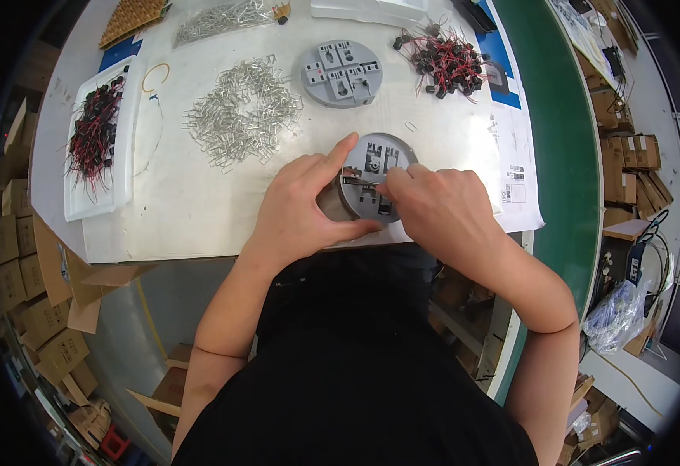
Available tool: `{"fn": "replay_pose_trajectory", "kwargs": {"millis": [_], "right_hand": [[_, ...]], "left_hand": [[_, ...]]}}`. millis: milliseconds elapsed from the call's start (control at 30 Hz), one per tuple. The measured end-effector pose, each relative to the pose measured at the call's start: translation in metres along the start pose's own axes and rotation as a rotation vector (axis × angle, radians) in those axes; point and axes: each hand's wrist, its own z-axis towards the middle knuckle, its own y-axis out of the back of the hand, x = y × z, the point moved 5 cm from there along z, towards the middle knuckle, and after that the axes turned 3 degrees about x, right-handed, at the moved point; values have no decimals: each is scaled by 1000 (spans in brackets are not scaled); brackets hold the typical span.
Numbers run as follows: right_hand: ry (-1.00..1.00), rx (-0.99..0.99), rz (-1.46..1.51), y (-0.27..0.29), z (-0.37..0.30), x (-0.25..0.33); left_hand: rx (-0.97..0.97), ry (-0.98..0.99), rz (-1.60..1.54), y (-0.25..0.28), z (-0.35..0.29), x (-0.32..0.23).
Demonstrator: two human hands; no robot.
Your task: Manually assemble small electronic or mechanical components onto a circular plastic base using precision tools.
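Observation:
A round grey fixture (394, 147) with slots and dark fittings in its face stands near the table's front edge. My left hand (297, 206) curves around its left side, thumb at the near rim and fingers at the far side. Over its right side, my right hand (441, 206) is closed in a pinch on a slim metal tool (365, 182), whose tip points left onto the fixture's face. The pinching fingers hide most of the tool, so its exact kind does not show. Beyond lies a second round grey fixture (342, 74) with raised blocks, touched by neither hand.
A loose heap of small U-shaped metal pieces (243, 113) lies left of the fixtures. Black parts with red wires fill a white tray (128, 147) at far left; more such wired parts (449, 66) are piled at far right. A bag of metal pieces (223, 19) lies at the back.

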Motion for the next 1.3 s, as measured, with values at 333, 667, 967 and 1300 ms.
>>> {"fn": "replay_pose_trajectory", "kwargs": {"millis": [333,667,967,1300], "right_hand": [[-40,-92,-29,2,-1,-4],[64,-684,132,-31,-32,18],[-647,-1116,598,24,-106,-200],[-1542,-685,-193,-56,-297,-432]], "left_hand": [[75,38,-9,10,6,-2],[-36,286,-261,-10,-6,19],[-193,30,70,24,12,-10],[-141,151,-7,19,-3,1]]}}
